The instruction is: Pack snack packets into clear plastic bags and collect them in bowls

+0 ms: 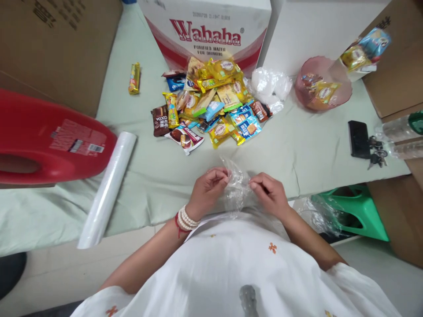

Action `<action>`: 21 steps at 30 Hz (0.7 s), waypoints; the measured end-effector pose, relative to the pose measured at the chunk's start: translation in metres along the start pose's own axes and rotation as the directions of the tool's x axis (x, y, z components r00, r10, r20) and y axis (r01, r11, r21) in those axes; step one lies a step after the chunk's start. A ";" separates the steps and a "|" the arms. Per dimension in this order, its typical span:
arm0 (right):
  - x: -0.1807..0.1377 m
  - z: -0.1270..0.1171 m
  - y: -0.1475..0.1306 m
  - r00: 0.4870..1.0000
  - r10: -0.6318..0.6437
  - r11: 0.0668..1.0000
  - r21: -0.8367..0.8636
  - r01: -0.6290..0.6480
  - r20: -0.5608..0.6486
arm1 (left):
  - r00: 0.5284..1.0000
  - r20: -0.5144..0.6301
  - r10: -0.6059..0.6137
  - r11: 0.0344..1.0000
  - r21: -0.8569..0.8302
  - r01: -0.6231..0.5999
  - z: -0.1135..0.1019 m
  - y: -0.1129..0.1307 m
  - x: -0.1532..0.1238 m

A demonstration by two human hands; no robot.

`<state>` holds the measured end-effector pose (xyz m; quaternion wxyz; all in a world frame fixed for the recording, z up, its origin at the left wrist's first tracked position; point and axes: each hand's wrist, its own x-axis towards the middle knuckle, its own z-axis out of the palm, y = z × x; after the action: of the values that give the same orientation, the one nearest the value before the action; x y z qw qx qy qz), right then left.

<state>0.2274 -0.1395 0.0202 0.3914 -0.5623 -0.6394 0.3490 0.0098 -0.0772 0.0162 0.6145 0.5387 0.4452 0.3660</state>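
Note:
Between my hands, at the near edge of the table, is a crumpled clear plastic bag (238,182). My left hand (211,187), with a beaded bracelet (187,219) on its wrist, pinches the bag's left side. On the other side my right hand (269,192) grips it between thumb and curled fingers. Beyond the hands lies a pile of wrapped snacks (211,103) in yellow, blue, brown and white packets. One yellow snack bar (134,78) lies apart to the left.
A white Wahaha carton (211,28) backs the pile. To the right are bunched clear plastic (269,86), a pink bowl (300,90) holding snacks, a black phone-like object (359,138) and keys (377,154). At left are a plastic roll (107,189) and a red container (59,136). A green stool (366,211) stands below.

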 end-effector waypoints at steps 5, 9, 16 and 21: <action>0.028 -0.006 -0.014 0.953 0.293 0.933 0.196 -0.302 0.074 | 0.983 0.086 0.161 0.940 0.290 -0.179 0.005 -0.002 -0.007; 0.046 0.009 -0.020 0.931 0.326 0.922 0.160 -0.352 0.166 | 0.951 0.164 0.262 0.858 0.411 -0.307 0.006 -0.007 -0.009; 0.053 0.023 -0.018 0.932 0.308 0.926 0.165 -0.340 0.194 | 0.968 0.106 0.225 0.896 0.368 -0.249 0.003 -0.010 -0.011; 0.053 0.025 -0.019 0.928 0.340 0.904 0.218 -0.367 0.149 | 0.993 -0.094 -0.069 0.996 0.047 0.073 0.006 -0.005 -0.002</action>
<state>0.1934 -0.0893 0.0318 0.3522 -0.5973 -0.4995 0.5194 0.0150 -0.0816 0.0114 0.5923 0.5204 0.5009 0.3571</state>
